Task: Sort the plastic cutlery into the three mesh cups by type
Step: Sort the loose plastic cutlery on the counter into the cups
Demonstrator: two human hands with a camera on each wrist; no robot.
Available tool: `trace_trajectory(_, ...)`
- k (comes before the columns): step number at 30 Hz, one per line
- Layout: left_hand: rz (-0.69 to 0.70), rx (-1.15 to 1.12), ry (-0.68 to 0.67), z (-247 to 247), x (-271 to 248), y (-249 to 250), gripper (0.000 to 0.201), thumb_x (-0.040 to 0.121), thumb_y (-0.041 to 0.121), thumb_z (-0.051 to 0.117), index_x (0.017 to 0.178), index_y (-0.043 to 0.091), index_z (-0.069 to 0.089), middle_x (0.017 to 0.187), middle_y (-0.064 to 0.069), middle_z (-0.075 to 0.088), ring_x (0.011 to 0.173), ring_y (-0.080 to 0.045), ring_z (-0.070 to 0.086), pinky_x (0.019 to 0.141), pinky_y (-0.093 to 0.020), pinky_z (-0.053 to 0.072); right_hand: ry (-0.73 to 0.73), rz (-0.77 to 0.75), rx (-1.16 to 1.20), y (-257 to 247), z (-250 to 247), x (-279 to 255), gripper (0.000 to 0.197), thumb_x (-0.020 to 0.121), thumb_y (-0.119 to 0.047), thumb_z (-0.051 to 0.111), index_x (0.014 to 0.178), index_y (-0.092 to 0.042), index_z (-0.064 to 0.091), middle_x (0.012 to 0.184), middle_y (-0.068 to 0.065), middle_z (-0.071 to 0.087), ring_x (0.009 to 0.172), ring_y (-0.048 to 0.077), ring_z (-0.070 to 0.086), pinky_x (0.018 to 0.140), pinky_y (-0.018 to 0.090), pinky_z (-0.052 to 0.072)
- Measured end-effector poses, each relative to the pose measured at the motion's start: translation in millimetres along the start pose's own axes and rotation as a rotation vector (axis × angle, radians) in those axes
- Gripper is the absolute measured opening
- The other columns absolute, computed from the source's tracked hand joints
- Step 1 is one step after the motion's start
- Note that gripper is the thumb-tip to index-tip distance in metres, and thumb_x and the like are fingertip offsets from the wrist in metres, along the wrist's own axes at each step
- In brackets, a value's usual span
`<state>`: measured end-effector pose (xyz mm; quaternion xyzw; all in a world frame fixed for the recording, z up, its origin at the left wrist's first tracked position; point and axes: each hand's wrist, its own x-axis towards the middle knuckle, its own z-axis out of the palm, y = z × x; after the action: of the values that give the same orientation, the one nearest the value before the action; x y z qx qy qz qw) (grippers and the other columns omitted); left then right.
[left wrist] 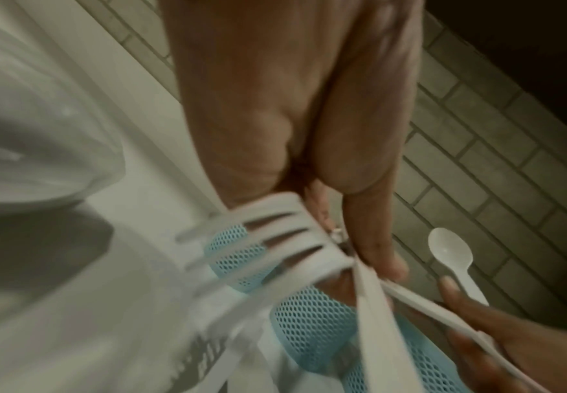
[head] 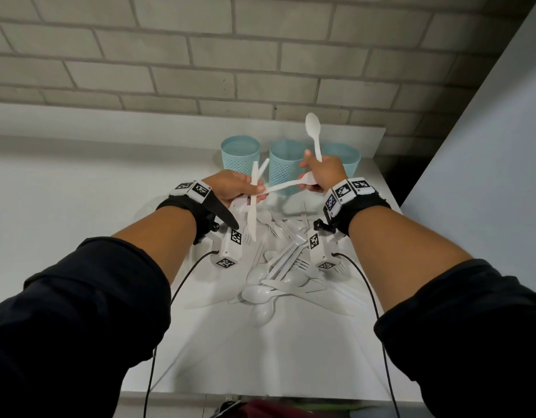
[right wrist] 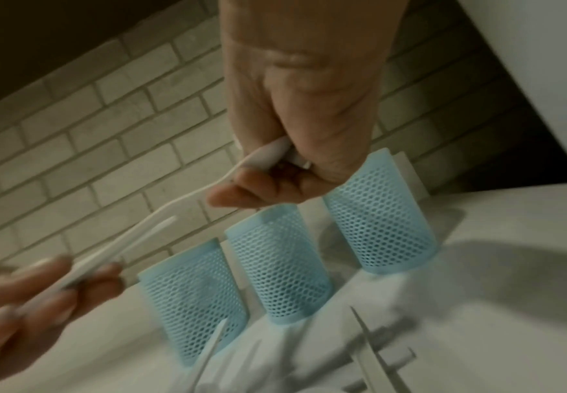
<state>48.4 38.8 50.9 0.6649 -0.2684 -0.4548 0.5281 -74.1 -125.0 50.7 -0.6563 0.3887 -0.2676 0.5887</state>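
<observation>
**Full hands over empty cups**

Both hands are loaded above the pile (head: pixel 278 267) on the white surface (head: pixel 79 188). The left hand (head: pixel 230 188) pinches a knife (head: pixel 253 212) with a fork (left wrist: pixel 275 234); the right hand (head: pixel 324 173) curls round an upright spoon (head: pixel 314 131) and the bowl end of a second spoon (head: pixel 287 186), whose handle tip reaches the left fingers. The three mesh cups (head: pixel 283 167) stand in a row just behind, and no cutlery shows inside them. Risks, as I judge them: with mixed pieces in one grip, the wrong type could drop into a cup; the shared spoon could slip during a handover; a long handle could snag a light cup and tip it.
</observation>
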Motion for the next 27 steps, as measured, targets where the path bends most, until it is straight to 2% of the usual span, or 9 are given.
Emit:
trace_trajectory(3,0.043,-0.059,0.031,9,1,-3,0.007,0.086,-0.005,0.059,0.082,0.001,0.061,0.062,-0.004,0.07,0.057,-0.007,0.069,0.055,-0.014,0.053,0.1,0.008,0.27,-8,13,3,0.038,0.098,-0.032,0.046,0.073,-0.005,0.053,0.067,0.017,0.061,0.046,0.021,0.061,0.045,0.027,0.051)
trace_trajectory(6,0.107,-0.181,0.141,13,5,-7,0.013,0.086,-0.008,0.057,0.078,0.002,0.058,0.064,-0.007,0.063,0.051,-0.007,0.066,0.052,-0.015,0.053,0.159,0.156,0.629,-18,15,6,0.037,0.102,-0.031,0.033,0.093,0.0,0.052,0.094,0.025,0.063,0.07,0.031,0.063,0.063,0.037,0.054)
trace_trajectory(9,0.123,-0.232,0.19,12,10,-11,0.014,0.087,-0.008,0.057,0.078,0.002,0.057,0.056,-0.002,0.065,0.051,-0.008,0.066,0.054,-0.017,0.055,0.266,0.252,0.79,-16,13,12,0.017,0.102,-0.021,0.035,0.11,-0.014,0.049,0.072,0.01,0.057,0.06,0.02,0.053,0.062,0.037,0.051)
trace_trajectory(11,0.133,-0.224,0.225,12,14,-10,0.012,0.088,-0.006,0.057,0.079,0.003,0.057,0.052,0.001,0.066,0.053,-0.009,0.066,0.058,-0.021,0.054,0.113,0.253,0.808,-11,15,13,0.013,0.101,-0.019,0.037,0.103,-0.012,0.048,0.074,0.009,0.056,0.067,0.019,0.054,0.06,0.035,0.049)
trace_trajectory(16,0.126,-0.242,0.269,25,29,6,0.011,0.087,-0.002,0.059,0.077,0.002,0.059,0.063,-0.008,0.067,0.058,-0.016,0.065,0.067,-0.03,0.051,-0.326,0.169,0.657,-15,30,0,0.032,0.103,-0.033,0.022,0.119,-0.013,0.042,0.124,0.012,0.06,0.109,0.022,0.057,0.078,0.034,0.046)
trace_trajectory(19,0.149,-0.181,0.304,38,37,13,0.013,0.086,-0.003,0.061,0.075,0.004,0.059,0.076,-0.013,0.063,0.063,-0.02,0.062,0.066,-0.031,0.052,-0.372,0.147,0.56,-19,34,2,0.032,0.104,-0.029,0.024,0.103,-0.008,0.048,0.092,0.006,0.071,0.079,0.02,0.064,0.055,0.029,0.042)
trace_trajectory(21,0.153,-0.154,0.293,42,42,13,0.012,0.086,-0.004,0.06,0.076,0.003,0.06,0.078,-0.013,0.063,0.068,-0.023,0.062,0.069,-0.034,0.054,-0.347,0.16,0.511,-19,32,6,0.03,0.104,-0.026,0.027,0.092,-0.008,0.048,0.07,0.001,0.072,0.063,0.017,0.063,0.052,0.028,0.047)
trace_trajectory(25,0.142,-0.186,0.294,39,49,12,0.013,0.088,-0.004,0.057,0.077,0.003,0.057,0.075,-0.015,0.061,0.062,-0.023,0.066,0.066,-0.032,0.058,-0.195,0.196,0.607,-18,22,22,0.031,0.104,-0.021,0.028,0.084,-0.007,0.047,0.064,0.007,0.066,0.07,0.02,0.061,0.085,0.035,0.051)
trace_trajectory(27,0.14,-0.237,0.294,35,50,13,0.014,0.093,0.001,0.053,0.079,0.005,0.054,0.073,-0.014,0.061,0.048,-0.014,0.065,0.057,-0.026,0.057,-0.106,0.213,0.676,-17,18,33,0.033,0.103,-0.025,0.028,0.081,-0.008,0.046,0.065,0.004,0.05,0.051,0.012,0.053,0.059,0.024,0.05)
